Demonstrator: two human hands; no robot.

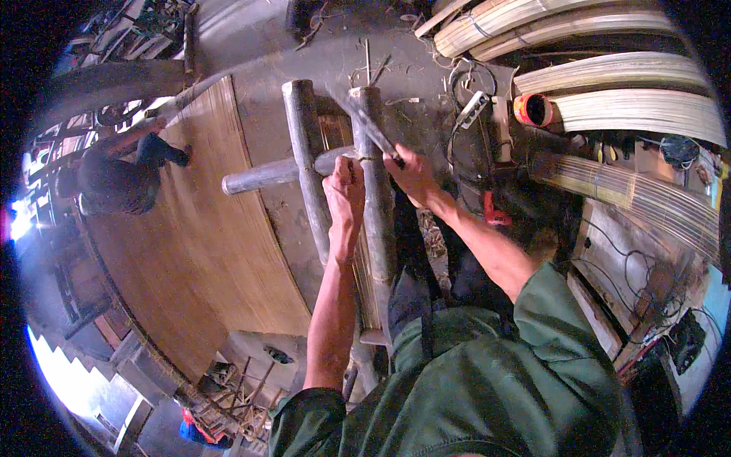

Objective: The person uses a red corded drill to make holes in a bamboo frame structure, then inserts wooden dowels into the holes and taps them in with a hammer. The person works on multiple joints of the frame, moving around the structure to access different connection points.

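Observation:
My right hand is closed around the handle of a long-bladed knife, its blade slanting up and left over the far end of a round grey pole. Left of it, my left hand is bent into a fist near where a cross pole meets the upright ones; what lies inside its fingers is hidden. A second long pole runs beside the first, left of my left hand. Thin strips of wood show between the two poles, below my hands.
A wide brown woven mat covers the floor at left, with another person low at its far side. Bundles of pale split strips lie at right. Near them are a white power strip, an orange-red tub and a red tool.

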